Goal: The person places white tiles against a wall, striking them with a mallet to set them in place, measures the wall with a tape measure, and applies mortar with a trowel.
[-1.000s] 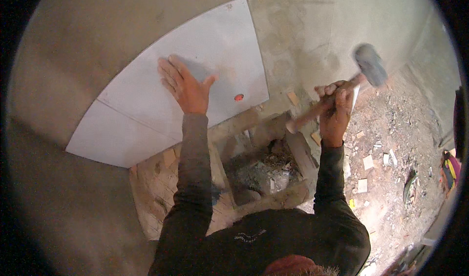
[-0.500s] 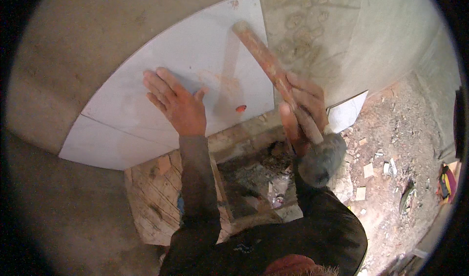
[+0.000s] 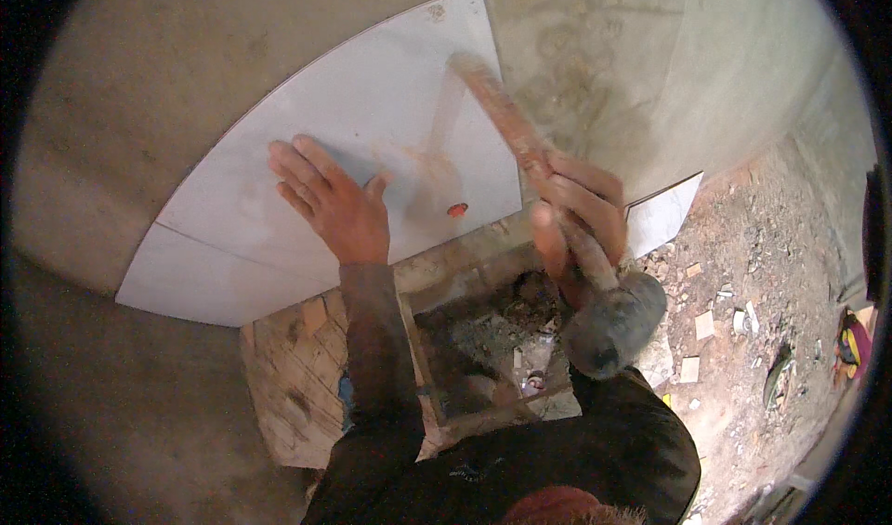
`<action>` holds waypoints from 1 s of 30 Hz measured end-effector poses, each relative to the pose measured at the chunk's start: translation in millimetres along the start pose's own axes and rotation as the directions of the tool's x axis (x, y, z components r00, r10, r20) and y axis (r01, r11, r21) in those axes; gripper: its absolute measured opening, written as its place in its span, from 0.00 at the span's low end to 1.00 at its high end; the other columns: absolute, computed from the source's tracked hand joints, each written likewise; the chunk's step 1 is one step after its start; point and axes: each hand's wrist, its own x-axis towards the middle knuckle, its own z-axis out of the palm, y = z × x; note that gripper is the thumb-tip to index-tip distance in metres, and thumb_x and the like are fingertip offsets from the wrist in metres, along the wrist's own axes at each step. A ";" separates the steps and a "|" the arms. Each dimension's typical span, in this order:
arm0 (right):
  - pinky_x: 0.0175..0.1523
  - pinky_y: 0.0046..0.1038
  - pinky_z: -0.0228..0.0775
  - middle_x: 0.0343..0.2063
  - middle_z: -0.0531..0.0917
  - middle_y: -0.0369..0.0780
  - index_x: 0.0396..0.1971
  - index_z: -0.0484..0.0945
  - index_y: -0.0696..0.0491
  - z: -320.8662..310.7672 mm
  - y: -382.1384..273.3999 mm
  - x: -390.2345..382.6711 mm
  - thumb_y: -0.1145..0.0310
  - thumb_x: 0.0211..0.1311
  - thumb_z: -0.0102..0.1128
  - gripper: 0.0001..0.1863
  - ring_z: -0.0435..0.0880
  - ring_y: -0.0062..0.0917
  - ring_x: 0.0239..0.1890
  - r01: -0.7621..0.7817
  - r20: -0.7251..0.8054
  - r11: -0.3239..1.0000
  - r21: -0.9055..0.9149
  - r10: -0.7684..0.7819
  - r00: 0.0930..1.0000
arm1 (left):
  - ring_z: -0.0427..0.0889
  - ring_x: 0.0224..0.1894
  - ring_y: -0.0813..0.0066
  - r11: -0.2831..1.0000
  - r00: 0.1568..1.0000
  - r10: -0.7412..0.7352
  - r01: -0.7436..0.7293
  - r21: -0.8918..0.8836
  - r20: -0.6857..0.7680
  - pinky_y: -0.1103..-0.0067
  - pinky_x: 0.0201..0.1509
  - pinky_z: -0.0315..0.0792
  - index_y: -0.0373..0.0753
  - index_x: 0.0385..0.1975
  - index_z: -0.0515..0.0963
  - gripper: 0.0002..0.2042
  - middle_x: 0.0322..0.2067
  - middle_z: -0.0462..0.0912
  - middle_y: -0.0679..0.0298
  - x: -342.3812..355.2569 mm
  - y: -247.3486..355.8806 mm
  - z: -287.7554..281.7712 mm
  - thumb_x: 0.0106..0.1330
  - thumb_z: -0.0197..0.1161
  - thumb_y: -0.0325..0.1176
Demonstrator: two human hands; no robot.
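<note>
A large white tile [image 3: 372, 88] covers part of the wall, with a small reddish spot near its lower right corner. My left hand [image 3: 339, 204] lies flat on this tile, fingers stretched out. To the right, my right hand [image 3: 590, 209] is wrapped round the wooden handle of a mallet [image 3: 618, 325]. The mallet's dark, rounded head hangs at the bottom, near my right sleeve. Its handle end slants up and left in front of the tile's right part, slightly blurred; whether it touches the tile I cannot tell.
Right of the tile is grey wall with lumpy marks [image 3: 576, 70]. A smaller white tile piece [image 3: 664, 214] sits low beside it. Below are a wooden frame [image 3: 418, 348] and a scratched board [image 3: 293, 376]. Rubble and tile scraps [image 3: 706, 325] litter the floor at right.
The mallet's head has dropped slightly and its handle end has shifted a little in front of the tile. My left hand stays flat in the same place.
</note>
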 end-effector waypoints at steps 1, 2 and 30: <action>0.49 0.40 0.82 0.46 0.82 0.52 0.48 0.78 0.60 8.3 3.8 -1.6 0.77 0.60 0.65 0.16 0.84 0.44 0.50 0.071 -0.145 0.993 0.096 -0.057 0.988 | 0.38 0.80 0.39 1.000 1.000 -0.010 0.010 -0.005 -0.002 0.52 0.79 0.44 0.32 0.77 0.38 0.65 0.78 0.37 0.40 0.8 1.0 -1.3 0.47 0.82 0.43; 0.48 0.40 0.82 0.45 0.83 0.52 0.48 0.78 0.60 7.6 1.9 0.2 0.78 0.60 0.66 0.16 0.84 0.45 0.49 0.055 -0.140 0.995 0.085 -0.043 0.989 | 0.38 0.80 0.39 1.000 1.000 0.005 -0.005 0.001 -0.009 0.52 0.79 0.44 0.32 0.77 0.38 0.64 0.78 0.37 0.40 2.6 -0.7 -2.2 0.47 0.82 0.43; 0.44 0.37 0.81 0.46 0.82 0.51 0.46 0.80 0.57 7.7 -7.0 12.4 0.78 0.61 0.66 0.13 0.86 0.40 0.43 0.101 0.046 0.991 -0.087 -0.098 0.994 | 0.39 0.80 0.38 1.000 1.000 -0.006 0.006 0.020 0.001 0.51 0.79 0.45 0.32 0.77 0.39 0.64 0.78 0.37 0.39 -2.1 -1.3 0.2 0.48 0.81 0.46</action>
